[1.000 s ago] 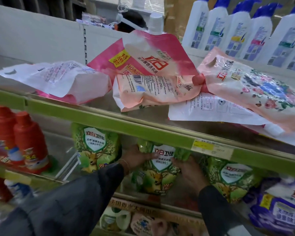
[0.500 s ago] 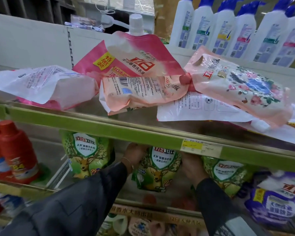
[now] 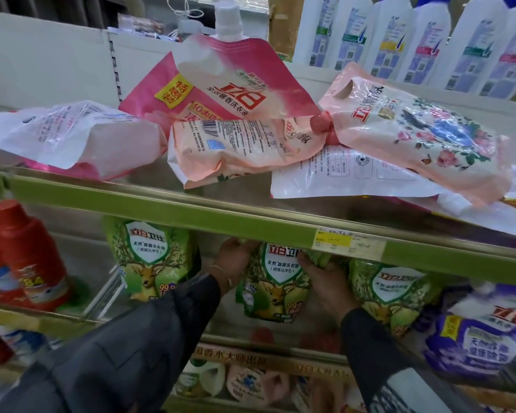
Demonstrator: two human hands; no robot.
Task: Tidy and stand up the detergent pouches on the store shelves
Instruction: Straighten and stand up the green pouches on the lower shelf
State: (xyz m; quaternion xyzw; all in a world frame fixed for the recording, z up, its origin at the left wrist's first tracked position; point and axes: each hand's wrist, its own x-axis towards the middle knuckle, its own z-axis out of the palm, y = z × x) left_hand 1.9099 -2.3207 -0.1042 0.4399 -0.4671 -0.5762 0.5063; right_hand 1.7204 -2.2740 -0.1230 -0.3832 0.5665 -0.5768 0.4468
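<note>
Lying flat on the green-edged metal upper shelf (image 3: 161, 204), pink and white plastic detergent pouches (image 3: 245, 150), untouched. Raised the middle green deer-print plastic pouch (image 3: 276, 281) on the shelf below, higher and straighter than a second ago, nearly standing between its neighbours. Clasped its top corners with left hand (image 3: 236, 257) and right hand (image 3: 325, 277).

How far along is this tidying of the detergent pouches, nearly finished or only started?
Roughly midway, I'd say. Below, the left green pouch and right green pouch already look upright. The left hand and right hand hold the middle green pouch by its top, apparently straightening it. On the upper shelf, the pink pouches lie flat or slumped in a jumble, left to do.
</note>
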